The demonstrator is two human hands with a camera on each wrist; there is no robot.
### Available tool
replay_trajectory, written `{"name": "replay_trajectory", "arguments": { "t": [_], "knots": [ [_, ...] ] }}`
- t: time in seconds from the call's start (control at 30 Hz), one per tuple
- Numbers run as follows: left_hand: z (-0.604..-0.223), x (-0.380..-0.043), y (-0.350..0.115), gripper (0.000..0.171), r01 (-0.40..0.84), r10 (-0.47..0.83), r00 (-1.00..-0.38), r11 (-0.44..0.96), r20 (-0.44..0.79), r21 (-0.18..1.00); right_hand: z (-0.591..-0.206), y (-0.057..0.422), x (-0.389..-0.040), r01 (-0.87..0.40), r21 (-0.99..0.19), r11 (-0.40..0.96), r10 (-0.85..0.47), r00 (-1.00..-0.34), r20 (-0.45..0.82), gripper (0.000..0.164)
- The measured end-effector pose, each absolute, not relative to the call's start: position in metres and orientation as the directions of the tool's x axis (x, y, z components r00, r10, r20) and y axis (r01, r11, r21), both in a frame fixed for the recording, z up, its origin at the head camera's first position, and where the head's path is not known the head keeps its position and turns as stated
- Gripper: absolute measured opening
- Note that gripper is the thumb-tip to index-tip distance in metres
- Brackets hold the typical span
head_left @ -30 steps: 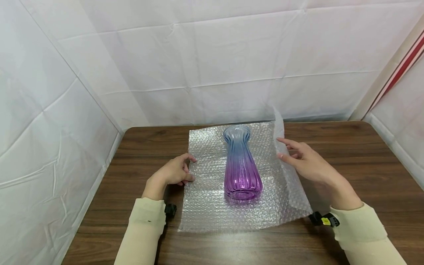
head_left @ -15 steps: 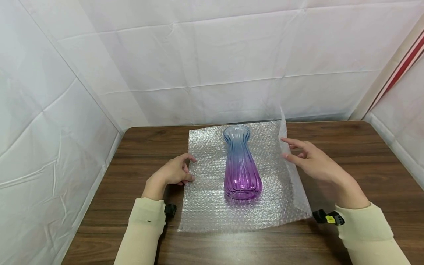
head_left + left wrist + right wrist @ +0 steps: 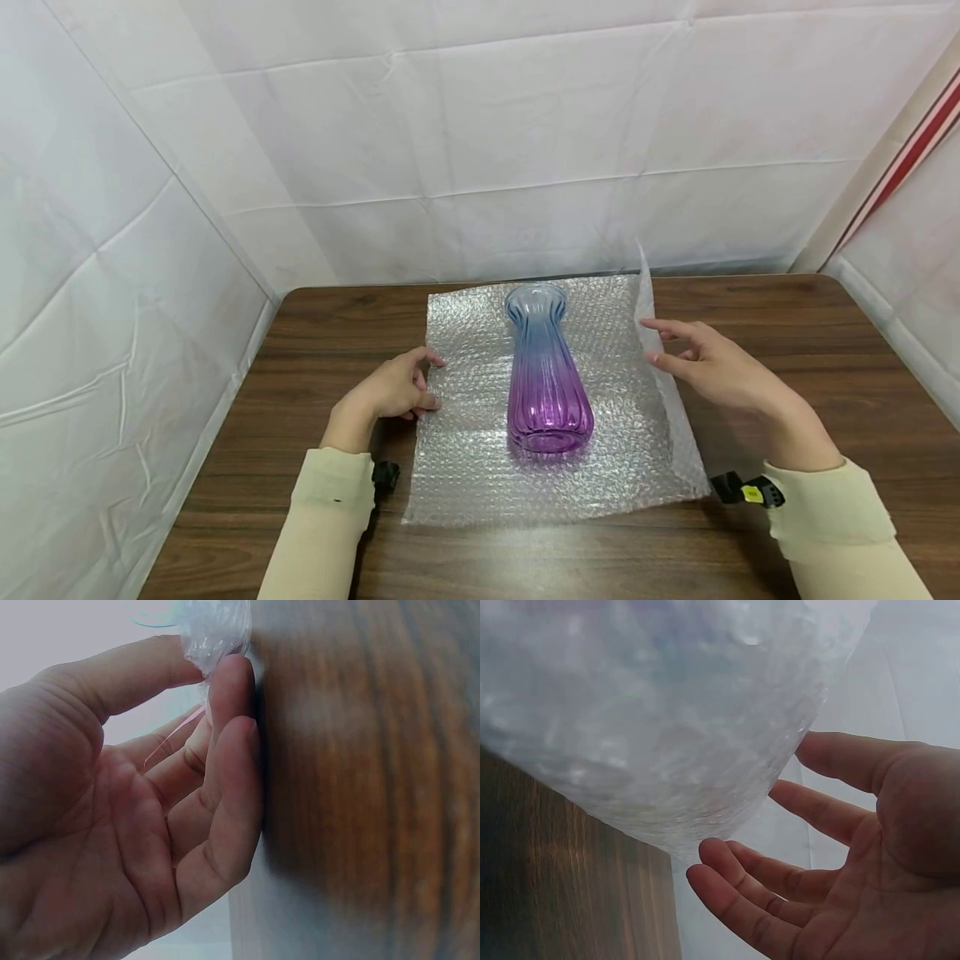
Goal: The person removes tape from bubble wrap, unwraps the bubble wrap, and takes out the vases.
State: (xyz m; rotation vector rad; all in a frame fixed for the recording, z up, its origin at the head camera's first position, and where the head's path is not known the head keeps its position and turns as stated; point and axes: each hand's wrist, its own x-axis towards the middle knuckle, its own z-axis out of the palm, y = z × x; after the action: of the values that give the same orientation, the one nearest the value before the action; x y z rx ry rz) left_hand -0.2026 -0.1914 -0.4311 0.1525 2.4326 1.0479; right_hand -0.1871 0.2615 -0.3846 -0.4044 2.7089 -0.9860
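White sheeting [image 3: 525, 125] covers the wall way out beyond the left fingers [image 3: 229, 795] and the right fingers [image 3: 787, 879]. Next size down is the dark wood-grain bench [image 3: 480, 571], running under both and out past either side.

On it, spanning the gap between the two sets of fingers, lies a sheet of bubble wrap [image 3: 465, 454]. Mostly flat, but the edge at the right fingers stands up and curls. My read: it's springy stuff that has to be minded at both sides.

Then the ribbed glass vase [image 3: 550, 383], blue fading to purple, lying on its side on the wrap. It's between the fingers, a bit nearer the left ones, touching neither. Mouth points away from the person, base closer in. Lying down makes sense to me, since it can't topple, and the wrap cushions it off the hard wood.

As for grip, the left fingers pinch the near-side edge of the wrap low at bench level, likely as an anchor against sliding. The right ones are spread fairly wide, thumb and index apart, tips just touching the raised edge. Looks like light steadying, no squeeze.
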Motion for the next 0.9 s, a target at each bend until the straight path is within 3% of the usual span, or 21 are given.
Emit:
{"name": "replay_trajectory", "arguments": {
  "t": [0.9],
  "knots": [
    [-0.4314,-0.2038,-0.1912,0.059,-0.083,0.289,-0.875,0.701,-0.388,0.709,-0.3914,0.2678,-0.1925,-0.177,-0.64,0.748,-0.343,-0.928,-0.144,0.061]
  ]
}}
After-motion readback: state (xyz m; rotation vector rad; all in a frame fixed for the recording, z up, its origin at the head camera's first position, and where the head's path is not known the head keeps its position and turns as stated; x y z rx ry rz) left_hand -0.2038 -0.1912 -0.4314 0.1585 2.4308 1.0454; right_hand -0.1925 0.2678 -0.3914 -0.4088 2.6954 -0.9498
